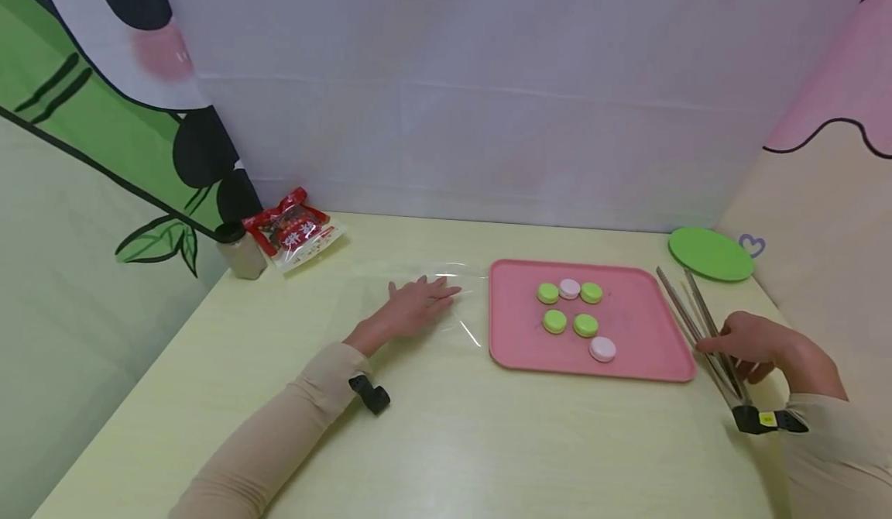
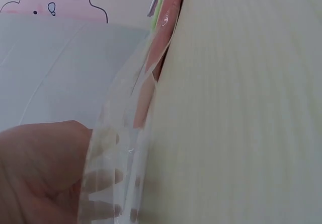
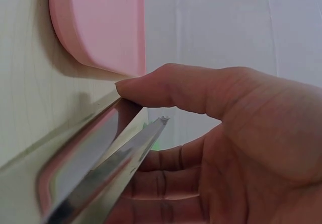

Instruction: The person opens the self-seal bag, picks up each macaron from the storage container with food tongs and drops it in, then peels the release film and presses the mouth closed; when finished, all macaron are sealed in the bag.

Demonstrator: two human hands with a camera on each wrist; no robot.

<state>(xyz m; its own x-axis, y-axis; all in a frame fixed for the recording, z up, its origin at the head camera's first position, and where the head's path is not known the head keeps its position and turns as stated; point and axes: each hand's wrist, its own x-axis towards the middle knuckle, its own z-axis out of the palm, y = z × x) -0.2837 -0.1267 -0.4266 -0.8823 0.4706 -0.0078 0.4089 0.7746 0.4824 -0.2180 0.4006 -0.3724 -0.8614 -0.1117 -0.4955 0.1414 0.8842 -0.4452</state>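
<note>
My left hand (image 1: 416,307) lies out over a clear plastic sheet or bag (image 1: 468,335) on the table, its fingers stretched toward the pink tray (image 1: 644,348). In the left wrist view the fingers show through the clear film (image 2: 132,153); whether they are inside it or behind it I cannot tell. Metal tongs (image 1: 674,300), their arms spread apart, are held by my right hand (image 1: 761,342) beside the tray's right edge. Close up, the right thumb presses one arm of the tongs (image 3: 95,183), with the other fingers curled on the far side. Nothing is between the tips.
Several green macaron-like rounds (image 1: 554,321) and two pale pink ones (image 1: 602,349) lie on the tray. A green disc (image 1: 711,254) is at the back right. At the back left stand a dark-lidded jar (image 1: 241,256) and a red-and-white packet (image 1: 296,232). A printed cloth (image 1: 453,116) hangs behind.
</note>
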